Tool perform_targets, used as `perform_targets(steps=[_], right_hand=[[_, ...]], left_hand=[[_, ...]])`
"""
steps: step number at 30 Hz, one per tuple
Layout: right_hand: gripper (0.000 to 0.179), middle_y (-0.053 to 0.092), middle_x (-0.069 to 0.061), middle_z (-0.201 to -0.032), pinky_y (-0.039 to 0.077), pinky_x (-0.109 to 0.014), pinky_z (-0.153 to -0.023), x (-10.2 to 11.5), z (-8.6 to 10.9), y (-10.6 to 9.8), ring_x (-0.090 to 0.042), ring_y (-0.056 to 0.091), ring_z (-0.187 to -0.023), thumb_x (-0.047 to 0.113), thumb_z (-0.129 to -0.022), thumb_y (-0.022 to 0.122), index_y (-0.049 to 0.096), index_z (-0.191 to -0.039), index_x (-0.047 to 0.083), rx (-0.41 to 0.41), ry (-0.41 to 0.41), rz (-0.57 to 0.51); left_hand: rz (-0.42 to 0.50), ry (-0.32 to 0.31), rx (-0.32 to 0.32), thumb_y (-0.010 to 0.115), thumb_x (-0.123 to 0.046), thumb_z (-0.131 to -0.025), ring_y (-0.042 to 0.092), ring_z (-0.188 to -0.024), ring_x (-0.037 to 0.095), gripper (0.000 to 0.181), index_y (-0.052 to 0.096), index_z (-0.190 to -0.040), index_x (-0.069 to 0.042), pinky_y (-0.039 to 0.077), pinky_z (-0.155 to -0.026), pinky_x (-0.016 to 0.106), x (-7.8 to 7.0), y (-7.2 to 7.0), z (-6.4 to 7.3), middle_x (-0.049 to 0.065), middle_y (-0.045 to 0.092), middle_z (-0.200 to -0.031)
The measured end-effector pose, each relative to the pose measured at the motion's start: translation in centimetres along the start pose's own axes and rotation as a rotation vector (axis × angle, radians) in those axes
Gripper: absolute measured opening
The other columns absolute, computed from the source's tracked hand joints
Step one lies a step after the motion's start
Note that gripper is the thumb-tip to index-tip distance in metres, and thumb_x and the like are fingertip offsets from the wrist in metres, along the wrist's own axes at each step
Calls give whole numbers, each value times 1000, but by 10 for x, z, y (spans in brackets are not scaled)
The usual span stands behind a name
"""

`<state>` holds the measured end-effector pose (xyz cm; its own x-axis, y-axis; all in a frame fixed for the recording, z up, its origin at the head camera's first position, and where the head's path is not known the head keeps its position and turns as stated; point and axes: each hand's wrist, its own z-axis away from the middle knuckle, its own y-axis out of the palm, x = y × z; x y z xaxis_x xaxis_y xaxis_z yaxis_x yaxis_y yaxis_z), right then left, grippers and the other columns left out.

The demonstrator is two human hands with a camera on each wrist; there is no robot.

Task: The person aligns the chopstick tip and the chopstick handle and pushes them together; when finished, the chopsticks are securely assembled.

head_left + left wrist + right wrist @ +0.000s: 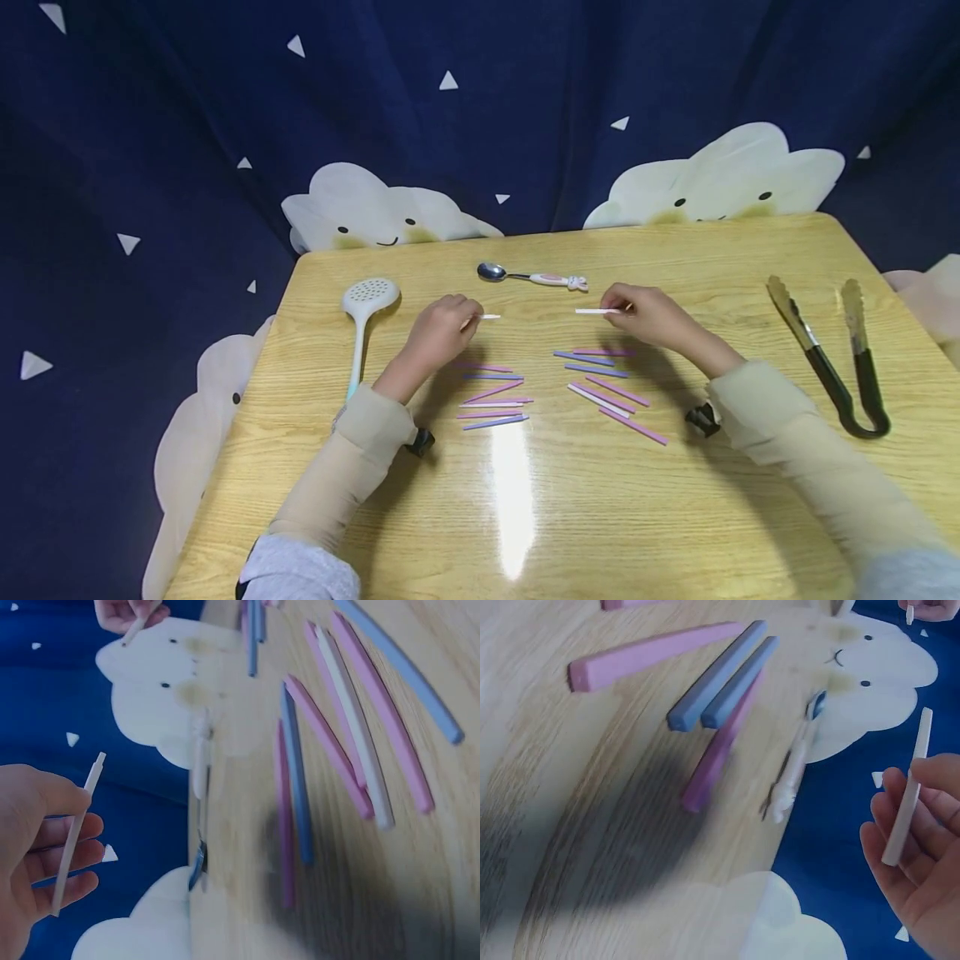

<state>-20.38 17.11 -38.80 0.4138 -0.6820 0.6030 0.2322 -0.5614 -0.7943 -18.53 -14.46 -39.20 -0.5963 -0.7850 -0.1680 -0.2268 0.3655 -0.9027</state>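
Note:
Raised over the table, my left hand (444,329) pinches a thin white stick (73,844) between thumb and fingers; its narrow tip points up in the left wrist view. Across from it, my right hand (648,315) grips a second white stick (909,795) the same way, its free end pointing toward the left hand in the head view. The two held sticks are apart. Below the left hand lies a loose group of pink, blue and white sticks (487,405). A similar group with a long pink stick (633,427) lies below the right hand.
Behind the hands lies a spoon (549,279) with a white and pink animal-shaped handle. A white slotted ladle (371,293) rests at the left, partly behind the left forearm. Black-handled tongs (828,379) lie spread at the right. A dark blue cloud-print curtain (525,100) borders the wooden table (600,517).

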Motion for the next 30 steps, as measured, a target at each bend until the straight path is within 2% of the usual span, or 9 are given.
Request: perform_targets(steps=[6, 10, 16, 22, 30], right_hand=[[4, 62, -8, -85, 47, -36, -74, 9, 8, -4, -21, 57, -82, 5, -86, 58, 60, -89, 4, -69, -43, -81], [5, 62, -6, -86, 49, -30, -73, 16, 14, -7, -15, 57, -81, 6, -86, 58, 61, -90, 5, -88, -55, -115], [7, 62, -5, -89, 48, -21, -72, 28, 23, -12, -6, 54, -81, 8, -86, 58, 62, -92, 7, -113, -57, -145], [11, 62, -3, -88, 46, -14, -68, 34, 30, -15, 0, 53, -79, 4, -84, 59, 65, -93, 7, -154, -112, -130], [12, 60, 1, -80, 43, -13, -60, 48, 39, -21, 0, 50, -70, 2, -79, 65, 68, -89, 9, -208, -204, -125]], left_hand=[[225, -84, -28, 63, -9, -83, 56, -78, 15, 7, 66, -90, -8, 47, -65, 25, -12, -12, 3, 2, 62, -84], [335, -82, -57, 62, -6, -83, 57, -78, 15, 11, 68, -93, -5, 48, -67, 27, -19, -18, 4, 5, 63, -86], [369, -79, -86, 59, -1, -84, 55, -70, 13, 18, 67, -100, -3, 46, -58, 21, -29, -29, 3, 7, 64, -91], [408, -104, -121, 62, -6, -83, 50, -63, 10, 10, 68, -92, -5, 43, -54, 19, -38, -37, 4, 3, 62, -85], [465, -42, -207, 66, -6, -80, 52, -63, 9, 10, 71, -89, -5, 45, -54, 21, -50, -43, 3, 4, 63, -84]])
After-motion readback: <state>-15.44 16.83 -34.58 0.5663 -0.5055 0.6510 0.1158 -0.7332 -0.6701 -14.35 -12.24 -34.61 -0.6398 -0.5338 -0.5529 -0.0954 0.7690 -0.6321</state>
